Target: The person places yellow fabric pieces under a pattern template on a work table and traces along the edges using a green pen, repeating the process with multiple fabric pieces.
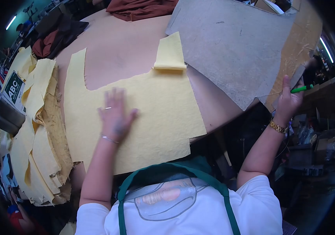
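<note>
A pale yellow sheet (151, 113) with a cut-out upper edge lies on the table, and its upper right strip is folded over on itself. My left hand (115, 113), a ring on one finger and a bracelet at the wrist, rests flat on the sheet with its fingers spread; it is slightly blurred. At the right, raised off the sheet, my right hand (290, 96) is closed round a flat grey tool (297, 76) and a green pen (302, 89). A gold watch circles that wrist.
Stacked yellow sheets (44, 129) stand at the left beside an ABC box (15, 88). A large grey sheet (234, 47) covers the upper right. Brown cloth (140, 8) lies at the far edge, dark clothing (60, 33) at the upper left. Part of another person (20, 219) shows lower left.
</note>
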A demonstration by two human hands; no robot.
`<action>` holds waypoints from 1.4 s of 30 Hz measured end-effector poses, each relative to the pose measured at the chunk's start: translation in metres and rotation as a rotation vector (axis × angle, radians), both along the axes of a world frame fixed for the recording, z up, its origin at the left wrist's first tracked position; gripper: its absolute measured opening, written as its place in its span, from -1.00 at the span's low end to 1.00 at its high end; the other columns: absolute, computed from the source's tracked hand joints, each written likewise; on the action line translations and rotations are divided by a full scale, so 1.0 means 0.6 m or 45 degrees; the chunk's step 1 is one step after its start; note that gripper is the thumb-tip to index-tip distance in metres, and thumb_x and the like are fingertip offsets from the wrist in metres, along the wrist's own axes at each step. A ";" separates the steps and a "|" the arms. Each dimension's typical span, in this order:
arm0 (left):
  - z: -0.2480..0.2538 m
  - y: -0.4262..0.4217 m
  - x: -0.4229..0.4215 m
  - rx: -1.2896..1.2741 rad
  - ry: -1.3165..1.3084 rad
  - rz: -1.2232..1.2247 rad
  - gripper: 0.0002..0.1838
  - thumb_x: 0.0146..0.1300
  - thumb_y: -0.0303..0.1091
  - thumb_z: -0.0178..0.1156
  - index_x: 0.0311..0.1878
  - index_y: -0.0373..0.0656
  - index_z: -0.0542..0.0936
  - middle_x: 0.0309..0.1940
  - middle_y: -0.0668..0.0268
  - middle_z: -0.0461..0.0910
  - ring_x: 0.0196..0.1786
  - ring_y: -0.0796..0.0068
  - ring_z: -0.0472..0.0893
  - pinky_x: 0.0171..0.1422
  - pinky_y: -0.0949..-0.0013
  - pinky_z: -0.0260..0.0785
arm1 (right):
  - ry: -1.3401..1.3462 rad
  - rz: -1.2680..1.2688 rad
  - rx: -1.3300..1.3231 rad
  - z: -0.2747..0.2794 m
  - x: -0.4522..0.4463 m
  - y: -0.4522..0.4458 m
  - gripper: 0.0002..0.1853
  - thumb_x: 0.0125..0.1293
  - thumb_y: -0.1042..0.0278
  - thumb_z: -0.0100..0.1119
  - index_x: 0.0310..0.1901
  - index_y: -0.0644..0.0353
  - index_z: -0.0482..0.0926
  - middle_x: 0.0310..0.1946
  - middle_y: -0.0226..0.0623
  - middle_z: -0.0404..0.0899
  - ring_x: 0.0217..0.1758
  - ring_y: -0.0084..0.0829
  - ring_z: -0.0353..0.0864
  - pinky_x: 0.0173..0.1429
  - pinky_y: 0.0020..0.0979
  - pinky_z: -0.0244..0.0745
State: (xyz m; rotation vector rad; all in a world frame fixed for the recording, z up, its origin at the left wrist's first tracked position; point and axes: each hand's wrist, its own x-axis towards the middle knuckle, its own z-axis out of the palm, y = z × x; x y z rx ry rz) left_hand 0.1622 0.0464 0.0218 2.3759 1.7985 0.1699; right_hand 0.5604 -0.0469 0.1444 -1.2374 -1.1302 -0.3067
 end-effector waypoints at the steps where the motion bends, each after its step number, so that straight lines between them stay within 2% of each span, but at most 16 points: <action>1: 0.008 -0.009 0.035 -0.024 0.035 -0.185 -0.25 0.13 0.20 -0.12 0.30 0.05 -0.01 0.34 0.24 -0.17 0.38 0.18 -0.24 0.21 -0.33 -0.26 | 0.027 -0.011 0.026 -0.006 -0.004 -0.010 -0.73 0.14 0.50 0.13 -0.12 0.38 0.38 -0.21 -0.29 0.49 -0.17 -0.58 0.43 -0.06 -0.54 0.31; 3: 0.009 0.010 0.088 0.050 -0.057 -0.334 -0.34 0.16 0.15 -0.13 0.28 0.08 0.06 0.34 0.28 -0.16 0.38 0.16 -0.22 0.20 -0.35 -0.26 | 0.016 -0.059 0.032 -0.006 -0.012 -0.028 -0.72 0.14 0.51 0.11 -0.11 0.38 0.37 -0.20 -0.27 0.47 -0.16 -0.58 0.42 -0.07 -0.56 0.31; 5: 0.013 0.076 0.129 0.126 -0.376 -0.260 -0.41 0.19 0.14 -0.20 0.24 0.11 0.17 0.34 0.30 -0.16 0.37 0.16 -0.22 0.20 -0.35 -0.25 | 0.030 -0.051 0.021 0.000 -0.014 -0.049 -0.71 0.15 0.51 0.11 -0.11 0.38 0.36 -0.20 -0.27 0.47 -0.16 -0.57 0.42 -0.07 -0.56 0.32; 8: 0.070 0.150 0.184 -0.029 -0.118 -0.292 -0.44 0.21 0.18 -0.30 0.19 0.14 0.26 0.34 0.30 -0.17 0.38 0.19 -0.25 0.21 -0.34 -0.29 | 0.027 -0.058 0.057 0.004 -0.027 -0.074 -0.71 0.14 0.54 0.10 -0.09 0.39 0.35 -0.18 -0.25 0.46 -0.12 -0.54 0.40 0.01 -0.51 0.27; 11: 0.069 0.174 0.231 -0.283 0.298 -0.363 -0.42 0.20 0.22 -0.38 0.19 0.18 0.26 0.34 0.30 -0.17 0.38 0.21 -0.29 0.24 -0.32 -0.36 | -0.011 -0.101 0.054 0.005 -0.013 -0.109 -0.69 0.14 0.56 0.09 -0.08 0.41 0.34 -0.15 -0.23 0.45 -0.08 -0.53 0.38 0.05 -0.50 0.22; 12: 0.051 0.187 0.241 -0.299 0.258 -0.283 -0.40 0.19 0.24 -0.41 0.21 0.21 0.23 0.34 0.30 -0.18 0.38 0.22 -0.30 0.26 -0.30 -0.41 | -0.009 -0.130 0.052 0.008 -0.009 -0.124 -0.69 0.14 0.56 0.09 -0.07 0.41 0.34 -0.14 -0.23 0.45 -0.08 -0.52 0.38 0.05 -0.50 0.22; 15: 0.039 0.215 0.265 -0.254 0.184 -0.151 -0.41 0.19 0.24 -0.39 0.23 0.25 0.20 0.34 0.30 -0.19 0.38 0.21 -0.30 0.27 -0.29 -0.42 | -0.005 -0.217 -0.008 0.022 0.004 -0.180 -0.67 0.16 0.54 0.07 -0.03 0.40 0.33 -0.11 -0.23 0.43 -0.06 -0.50 0.37 0.07 -0.49 0.20; 19: 0.024 0.269 0.286 -0.303 0.135 -0.012 -0.35 0.14 0.30 -0.36 0.28 0.28 0.06 0.34 0.31 -0.19 0.38 0.21 -0.30 0.28 -0.25 -0.38 | -0.057 -0.321 -0.060 0.054 0.004 -0.247 -0.62 0.17 0.50 0.06 0.03 0.38 0.30 -0.05 -0.23 0.40 -0.01 -0.47 0.35 0.11 -0.46 0.17; 20: 0.020 0.281 0.288 -0.296 0.110 0.021 -0.29 0.11 0.33 -0.34 0.30 0.24 -0.01 0.34 0.31 -0.20 0.38 0.22 -0.29 0.28 -0.23 -0.34 | -0.068 -0.340 -0.069 0.061 0.003 -0.262 -0.61 0.17 0.50 0.05 0.04 0.38 0.29 -0.04 -0.23 0.40 -0.01 -0.47 0.35 0.12 -0.46 0.16; 24: 0.003 0.310 0.295 -0.126 -0.016 0.276 -0.26 0.11 0.30 -0.26 0.31 0.19 -0.05 0.35 0.29 -0.22 0.38 0.22 -0.29 0.26 -0.25 -0.29 | 0.052 -0.315 -0.064 0.069 0.001 -0.303 -0.57 0.12 0.51 0.10 0.03 0.40 0.27 -0.02 -0.16 0.37 0.05 -0.42 0.33 0.17 -0.43 0.13; 27: -0.007 0.251 0.280 0.172 -0.114 -0.051 -0.25 0.10 0.28 -0.19 0.31 0.18 -0.05 0.34 0.26 -0.21 0.38 0.20 -0.29 0.24 -0.29 -0.27 | 0.039 -0.327 -0.065 0.069 -0.002 -0.301 -0.55 0.13 0.48 0.10 0.05 0.41 0.26 -0.01 -0.15 0.36 0.06 -0.40 0.32 0.19 -0.42 0.10; 29: 0.009 0.158 0.259 0.026 0.108 -0.353 -0.24 0.06 0.27 -0.11 0.30 0.18 0.01 0.34 0.23 -0.20 0.37 0.13 -0.25 0.19 -0.36 -0.27 | 0.066 -0.349 -0.043 0.066 0.001 -0.298 -0.55 0.14 0.47 0.10 0.05 0.42 0.26 -0.01 -0.14 0.36 0.07 -0.40 0.31 0.18 -0.43 0.10; 31: 0.017 0.078 0.234 -0.162 0.230 -0.503 -0.24 0.05 0.28 -0.11 0.30 0.18 0.04 0.34 0.22 -0.19 0.37 0.12 -0.24 0.19 -0.37 -0.29 | 0.065 -0.389 -0.064 0.067 0.006 -0.302 -0.56 0.14 0.46 0.09 0.05 0.43 0.27 -0.01 -0.13 0.37 0.07 -0.39 0.30 0.17 -0.43 0.10; 34: -0.003 0.048 0.233 -0.159 0.123 -0.508 -0.24 0.05 0.30 -0.13 0.29 0.17 0.05 0.34 0.23 -0.18 0.37 0.11 -0.24 0.19 -0.37 -0.31 | -0.082 -0.514 -0.102 0.080 0.020 -0.318 -0.60 0.16 0.48 0.08 0.02 0.45 0.30 -0.02 -0.10 0.38 0.05 -0.38 0.32 0.13 -0.42 0.12; 36: -0.015 0.068 0.252 -0.107 0.044 -0.481 -0.24 0.06 0.31 -0.16 0.29 0.17 0.05 0.34 0.23 -0.18 0.37 0.12 -0.25 0.19 -0.36 -0.31 | -0.059 -0.472 -0.047 0.091 0.020 -0.326 -0.60 0.16 0.48 0.07 0.02 0.45 0.30 -0.02 -0.10 0.38 0.05 -0.37 0.32 0.13 -0.42 0.12; 42: -0.013 0.083 0.304 -0.085 0.014 -0.418 -0.27 0.09 0.30 -0.22 0.29 0.17 0.04 0.34 0.25 -0.17 0.38 0.16 -0.26 0.20 -0.35 -0.29 | -0.204 -0.540 -0.090 0.143 0.008 -0.401 -0.59 0.20 0.42 0.03 0.05 0.44 0.28 0.01 -0.14 0.36 0.07 -0.39 0.30 0.16 -0.44 0.10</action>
